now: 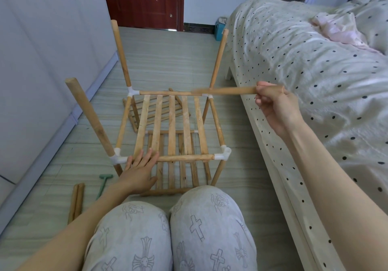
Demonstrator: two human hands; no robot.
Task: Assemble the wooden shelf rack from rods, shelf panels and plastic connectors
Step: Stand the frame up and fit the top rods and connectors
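Observation:
A partly built wooden rack (171, 123) stands on the floor before my knees, with a slatted upper shelf panel and a lower one beneath. White plastic connectors (223, 154) join its corners. Three upright rods rise from the corners, one at the near left (88, 115); the near right connector has none. My left hand (139, 168) lies flat with spread fingers on the shelf's front rail. My right hand (275, 108) holds a loose wooden rod (226, 91) sideways above the rack's far right corner; the rod is blurred.
Another slatted panel (155, 108) lies on the floor behind the rack. Two spare rods (76, 202) and a green plastic tool (102, 184) lie at my left. A bed with a dotted cover (304, 81) runs along the right, a white cabinet (42, 60) along the left.

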